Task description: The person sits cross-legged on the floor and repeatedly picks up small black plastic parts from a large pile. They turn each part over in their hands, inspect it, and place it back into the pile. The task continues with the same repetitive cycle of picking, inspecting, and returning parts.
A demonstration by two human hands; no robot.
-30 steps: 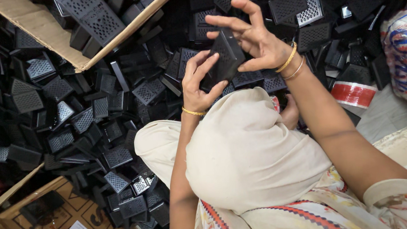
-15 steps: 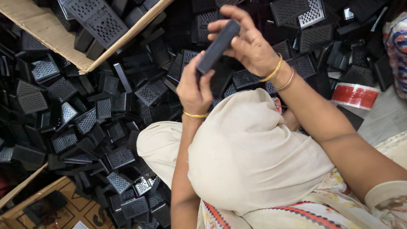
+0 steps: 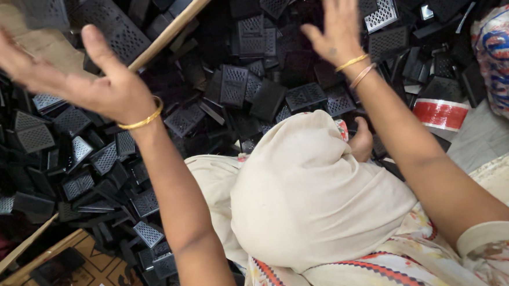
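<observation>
Black perforated plastic covers [image 3: 245,85] lay heaped beyond the cream cloth-covered knee [image 3: 315,198]. The piece held half a second before had left both hands: the left hand [image 3: 89,82] swung open toward the cardboard box [image 3: 167,31], the right hand [image 3: 335,22] hovered empty, fingers loose, above the pile.

The black grille parts [image 3: 234,86] heaped across the upper frame looked like matt plastic, their perforated faces dull, a few at upper right catching a pale sheen. The box [image 3: 167,31] at upper left was rough brown cardboard. Thin bangles [image 3: 143,120] shone like polished gold metal. The cream cloth [image 3: 315,198] at centre was soft, matt woven fabric. The red-and-white tape roll [image 3: 441,113] at right looked glossy.
</observation>
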